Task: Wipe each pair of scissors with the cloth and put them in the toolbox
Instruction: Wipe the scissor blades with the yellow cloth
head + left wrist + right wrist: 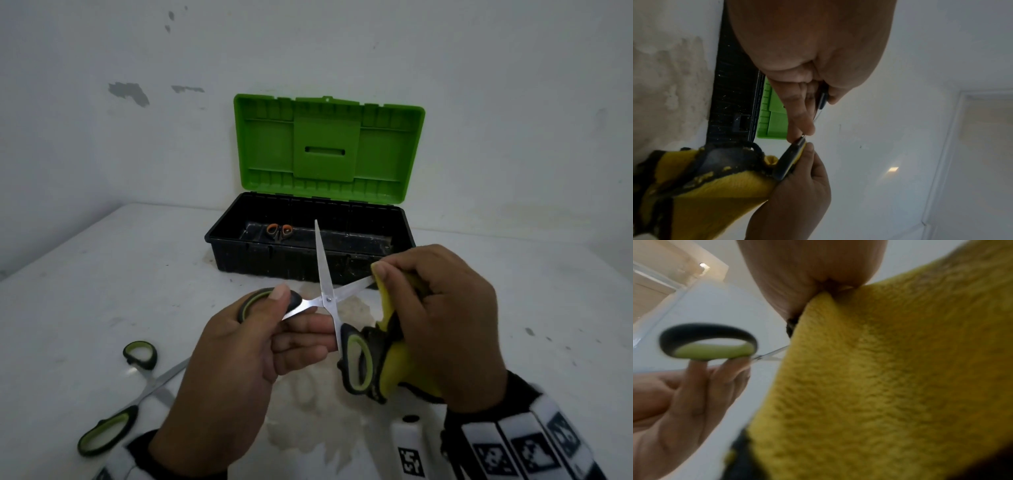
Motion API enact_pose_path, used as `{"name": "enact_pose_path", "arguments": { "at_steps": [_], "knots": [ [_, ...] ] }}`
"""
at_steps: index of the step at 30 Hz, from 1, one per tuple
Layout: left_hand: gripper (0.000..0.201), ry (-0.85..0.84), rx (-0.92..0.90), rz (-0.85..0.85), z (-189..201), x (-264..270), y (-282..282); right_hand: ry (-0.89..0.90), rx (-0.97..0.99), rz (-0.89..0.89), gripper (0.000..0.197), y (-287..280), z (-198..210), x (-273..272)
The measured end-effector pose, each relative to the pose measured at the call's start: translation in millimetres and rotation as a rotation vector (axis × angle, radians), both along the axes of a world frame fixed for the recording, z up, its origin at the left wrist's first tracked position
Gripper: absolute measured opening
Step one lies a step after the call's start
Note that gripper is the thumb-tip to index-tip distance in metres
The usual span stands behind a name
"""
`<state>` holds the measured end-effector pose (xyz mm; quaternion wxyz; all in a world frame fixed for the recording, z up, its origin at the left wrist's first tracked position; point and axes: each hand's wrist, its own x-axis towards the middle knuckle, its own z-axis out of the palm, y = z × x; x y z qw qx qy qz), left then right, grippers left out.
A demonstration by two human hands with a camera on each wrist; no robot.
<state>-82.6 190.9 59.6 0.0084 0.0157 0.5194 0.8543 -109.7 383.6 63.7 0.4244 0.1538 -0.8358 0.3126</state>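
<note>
**Open scissors held over a stained white tabletop**

White and scuffed, the tabletop [102, 274] ran back to a pale wall [102, 137] marked with grey patches of chipped paint. Against that wall stood the toolbox [308, 253], its green lid [329, 144] raised upright and its black tray open, with a small orange-handled pair of scissors [279, 232] lying inside.

Both hands were raised above the tabletop in front of the toolbox. The left hand [239, 349] pinched one black-and-green handle loop of the open scissors [327, 298], thumb on top and fingers [301, 329] curled beneath. The blades were spread wide, one pointing up toward the toolbox, the other angled right into the yellow cloth [390, 308]. The right hand [445, 322] was closed around that cloth, its thumb and fingers pressing the fabric onto the right-pointing blade. The second handle loop hung down against the cloth, just beside the right palm.

Another green-handled pair of scissors [130, 394] lay open on the tabletop at near left, well apart from the hands.
</note>
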Motion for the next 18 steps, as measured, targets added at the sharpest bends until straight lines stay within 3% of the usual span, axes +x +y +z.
{"name": "enact_pose_path", "arguments": {
  "at_steps": [7,13,18],
  "knots": [
    [0.027,-0.058,-0.017,0.045,-11,-12,-2,-0.153,-0.084,-0.073,0.006,18,-3,-9],
    [0.025,-0.133,-0.03,0.105,-18,-32,-4,-0.493,-0.011,0.264,0.011,-7,-1,12],
    [0.028,-0.121,-0.048,0.159,-22,-33,6,-0.633,-0.009,0.361,0.011,-29,-12,12]
  ]
}}
